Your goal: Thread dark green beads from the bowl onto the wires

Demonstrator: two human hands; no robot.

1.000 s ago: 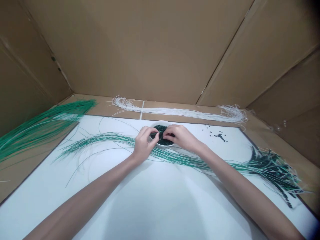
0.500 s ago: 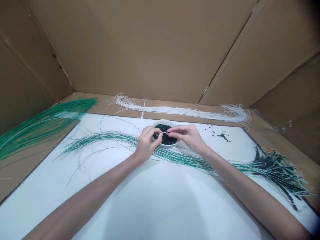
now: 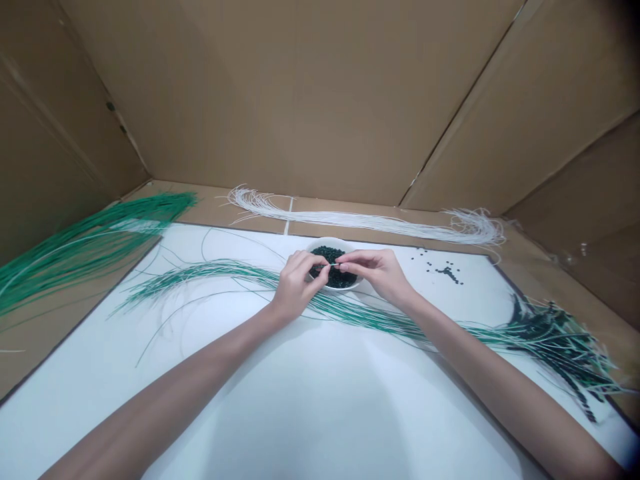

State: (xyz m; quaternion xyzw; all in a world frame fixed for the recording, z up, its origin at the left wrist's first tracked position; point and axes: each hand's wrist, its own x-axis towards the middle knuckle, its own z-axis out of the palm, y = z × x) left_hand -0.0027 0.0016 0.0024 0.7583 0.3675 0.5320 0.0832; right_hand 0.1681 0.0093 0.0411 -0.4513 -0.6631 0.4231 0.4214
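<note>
Pinching a thin strand [image 3: 334, 265] with the fingers of the left hand [image 3: 296, 281], just over a white bowl [image 3: 341, 289] of dark beads [image 3: 330, 253]. Pinching its 3 o'clock end with the fingers of the right hand [image 3: 383, 273], unclear whether also on a bead. Reaching across green strands [image 3: 357, 316] at 6 o'clock of the bowl, with beaded ends [image 3: 547, 327] between 3 and 4. Facing white strands [image 3: 367, 220] at 12, a green bunch [image 3: 85, 243] at 9, and scattered beads [image 3: 447, 271] at 3 on the white surface [image 3: 300, 400].
</note>
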